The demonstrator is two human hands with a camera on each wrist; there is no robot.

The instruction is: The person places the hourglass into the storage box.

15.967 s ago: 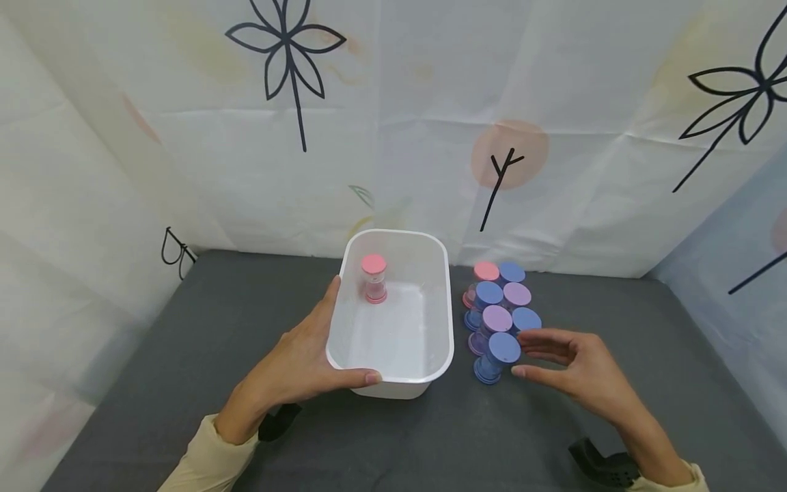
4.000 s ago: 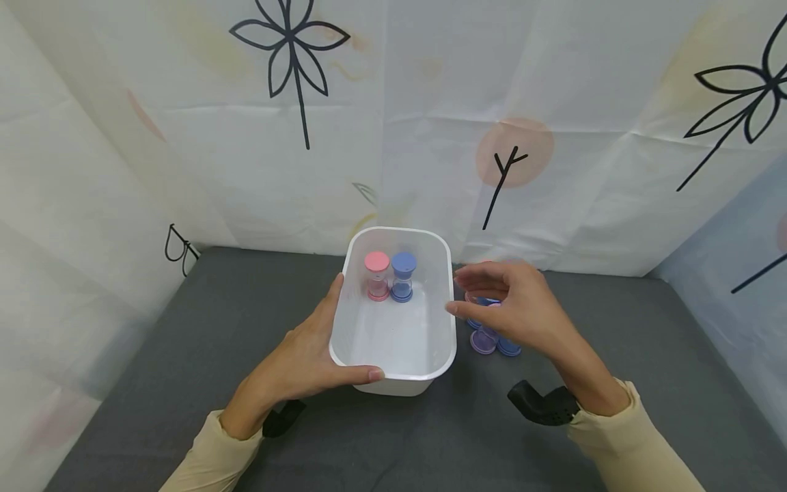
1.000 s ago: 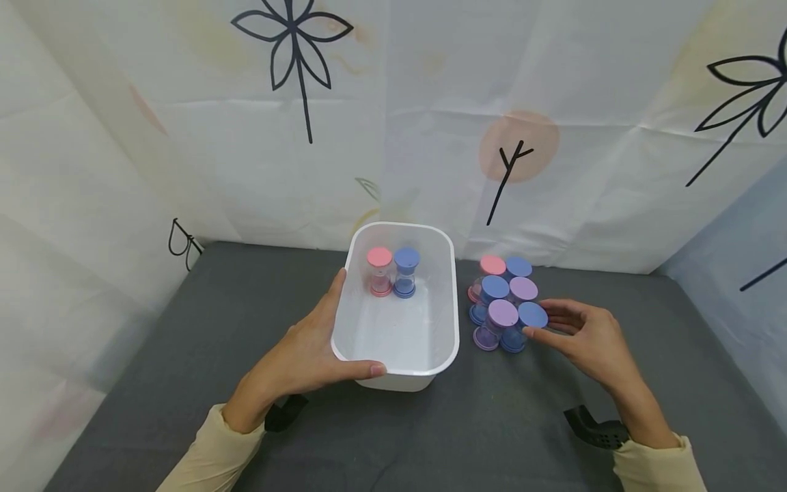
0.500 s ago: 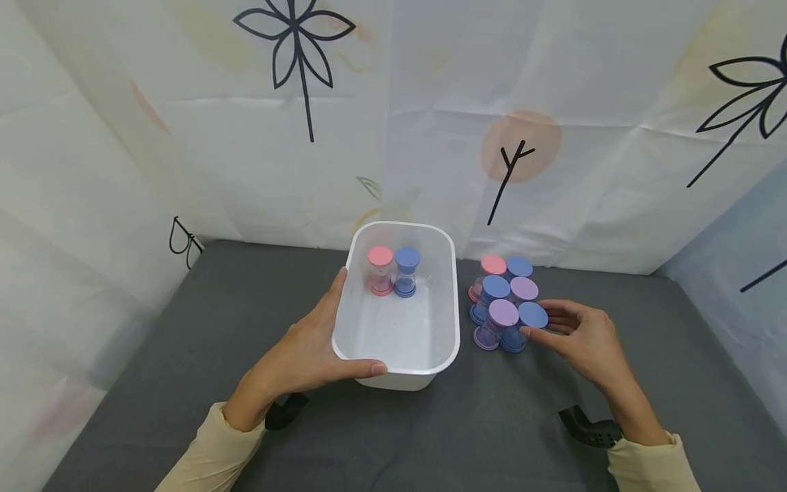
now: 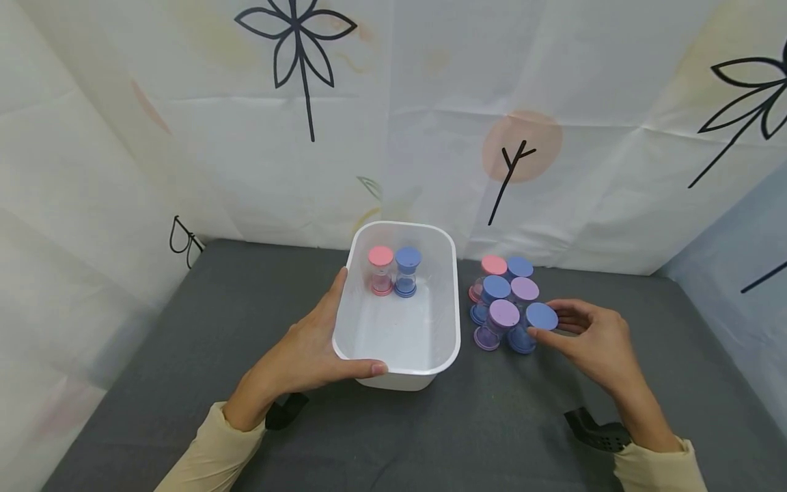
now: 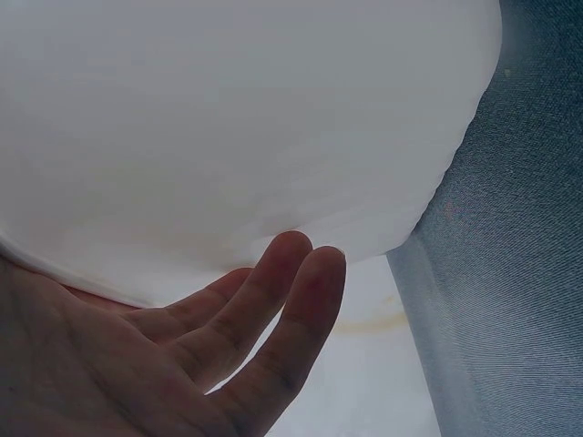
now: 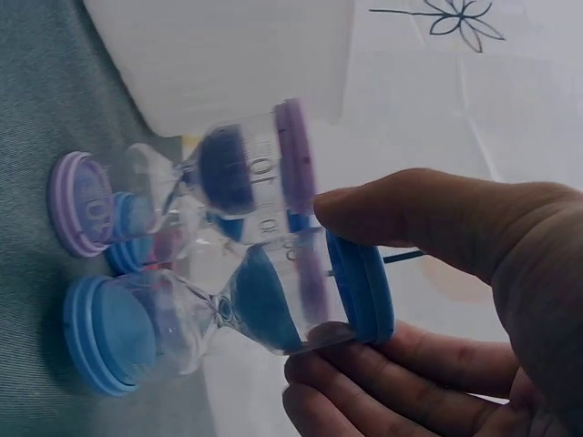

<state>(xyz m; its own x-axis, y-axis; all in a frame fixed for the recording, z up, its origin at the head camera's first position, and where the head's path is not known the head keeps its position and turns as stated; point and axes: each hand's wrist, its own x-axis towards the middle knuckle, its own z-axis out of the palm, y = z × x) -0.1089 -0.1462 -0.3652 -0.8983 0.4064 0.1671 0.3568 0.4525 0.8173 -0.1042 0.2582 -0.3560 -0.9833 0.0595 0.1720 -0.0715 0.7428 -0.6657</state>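
Observation:
My left hand point(image 5: 301, 355) holds the near left corner of a white plastic tub point(image 5: 363, 335), thumb over the near rim. In the left wrist view its fingers point(image 6: 273, 291) lie against the tub's outer wall. A pink hourglass point(image 5: 380, 258) and a blue hourglass point(image 5: 407, 260) stand side by side inside, toward the far end. My right hand point(image 5: 599, 342) pinches another blue hourglass point(image 5: 542, 316) by its top cap, thumb and fingers on opposite sides. In the right wrist view, blue sand fills its upper bulb point(image 7: 264, 296). A purple hourglass point(image 5: 503, 314) stands just to its left.
Behind these stand a blue hourglass point(image 5: 495, 288), a lilac one point(image 5: 525, 289), a pink one point(image 5: 494, 265) and a further blue one point(image 5: 520, 267), close together. The dark grey table point(image 5: 479, 430) meets a white printed cloth point(image 5: 430, 164) at the back.
Since the oldest frame, the nearest blue hourglass has gone from the group to the tub beside the pink one. Just now my right hand shifts another blue hourglass slightly right, away from the purple one.

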